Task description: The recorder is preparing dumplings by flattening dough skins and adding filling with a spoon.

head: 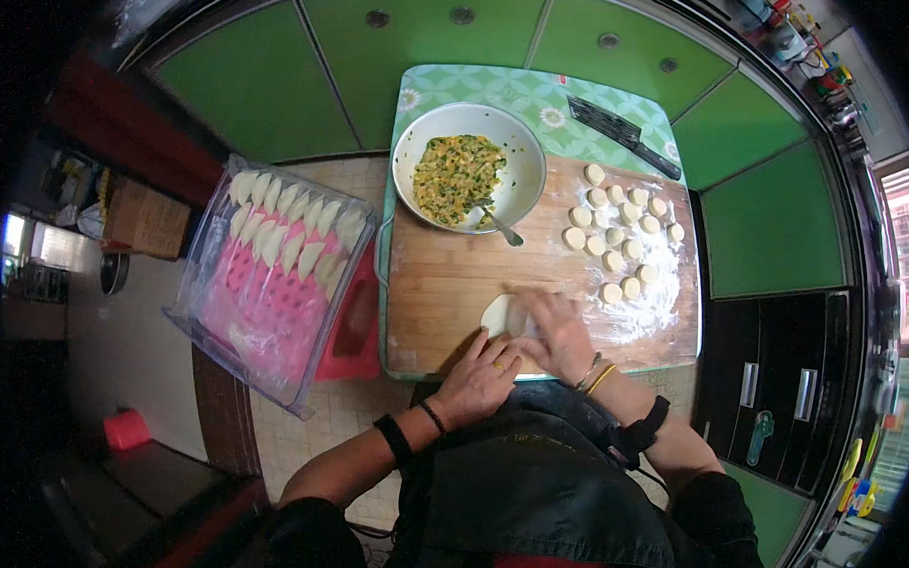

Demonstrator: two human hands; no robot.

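A flat round dough wrapper (496, 315) lies near the front of the wooden board (439, 283). My left hand (483, 379) touches its lower edge with the fingertips. My right hand (556, 334) is blurred at the wrapper's right side, over a pale, smeared object that I cannot make out; whether the hand grips it is unclear. Several small dough rounds (613, 238) sit on white flour at the right of the board. Behind, at the left, a white bowl (530, 148) contains chopped yellow-green filling (454, 175), with a metal spoon (509, 233) leaning on its rim.
A cleaver (617, 132) lies on the patterned tablecloth (499, 86) behind the board. To the left, a clear plastic tray (229, 381) with a pink liner holds several folded dumplings (292, 212), above a red stool (357, 326). Green cabinets (425, 39) stand behind the table.
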